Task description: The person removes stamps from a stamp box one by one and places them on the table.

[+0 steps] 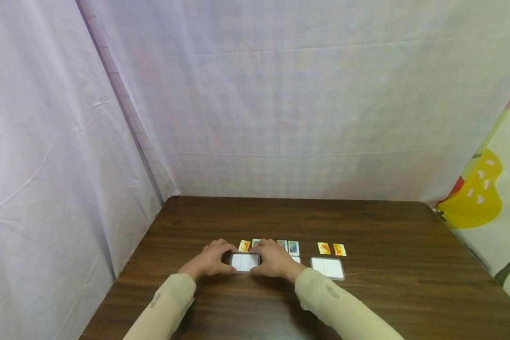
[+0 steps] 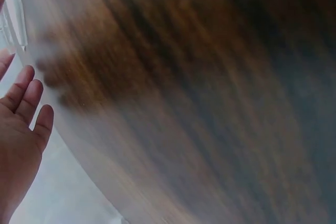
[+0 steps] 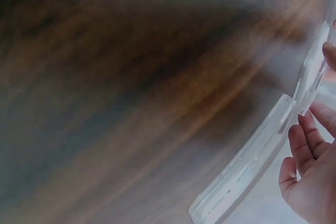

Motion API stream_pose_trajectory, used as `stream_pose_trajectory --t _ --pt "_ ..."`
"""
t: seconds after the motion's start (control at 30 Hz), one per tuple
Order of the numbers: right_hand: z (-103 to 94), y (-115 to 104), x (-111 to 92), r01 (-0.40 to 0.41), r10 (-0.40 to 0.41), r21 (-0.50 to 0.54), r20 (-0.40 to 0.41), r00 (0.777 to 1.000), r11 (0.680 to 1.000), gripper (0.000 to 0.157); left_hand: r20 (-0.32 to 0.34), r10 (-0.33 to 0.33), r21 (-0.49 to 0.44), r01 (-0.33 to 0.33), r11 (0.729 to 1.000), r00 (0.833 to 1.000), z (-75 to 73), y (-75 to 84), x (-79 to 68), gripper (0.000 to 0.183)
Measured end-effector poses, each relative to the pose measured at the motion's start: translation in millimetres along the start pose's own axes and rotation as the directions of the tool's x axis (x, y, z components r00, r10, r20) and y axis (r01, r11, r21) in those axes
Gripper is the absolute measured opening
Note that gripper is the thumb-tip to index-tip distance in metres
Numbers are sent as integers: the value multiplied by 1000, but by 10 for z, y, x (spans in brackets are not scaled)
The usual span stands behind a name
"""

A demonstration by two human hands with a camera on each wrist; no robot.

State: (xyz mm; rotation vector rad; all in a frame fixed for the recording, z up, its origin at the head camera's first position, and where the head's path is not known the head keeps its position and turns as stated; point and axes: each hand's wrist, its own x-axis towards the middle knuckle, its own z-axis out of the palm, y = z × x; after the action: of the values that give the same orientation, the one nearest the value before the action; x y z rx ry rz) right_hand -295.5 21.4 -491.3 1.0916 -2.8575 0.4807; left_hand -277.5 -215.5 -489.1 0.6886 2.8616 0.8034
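A small rectangular clear-rimmed case [image 1: 244, 262], white inside with a line down its middle, is gripped by its two short sides. My left hand [image 1: 212, 259] holds its left end, thumb at the near corner and fingers at the far one. The right hand [image 1: 274, 259] holds the opposite end the same way. In the right wrist view, the fingers of that hand [image 3: 312, 174] reach up to a clear case edge [image 3: 315, 74]. The left wrist view has the left hand [image 2: 21, 135] at its edge, the case out of sight.
Another case [image 1: 327, 268] lies to the right, and a third [image 1: 296, 259] is partly hidden behind the right hand. Beyond them are a yellow-orange card [image 1: 244, 245], blue-green cards [image 1: 293, 248] and two yellow-red cards [image 1: 324, 248] on the brown table [image 1: 365, 222].
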Motion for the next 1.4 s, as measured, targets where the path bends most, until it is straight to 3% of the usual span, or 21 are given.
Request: stream_pose_trajectory --t 1.4 --pt "40 7 -64 -63 63 -28 10 998 998 61 27 -40 42 38 998 999 36 69 70 58"
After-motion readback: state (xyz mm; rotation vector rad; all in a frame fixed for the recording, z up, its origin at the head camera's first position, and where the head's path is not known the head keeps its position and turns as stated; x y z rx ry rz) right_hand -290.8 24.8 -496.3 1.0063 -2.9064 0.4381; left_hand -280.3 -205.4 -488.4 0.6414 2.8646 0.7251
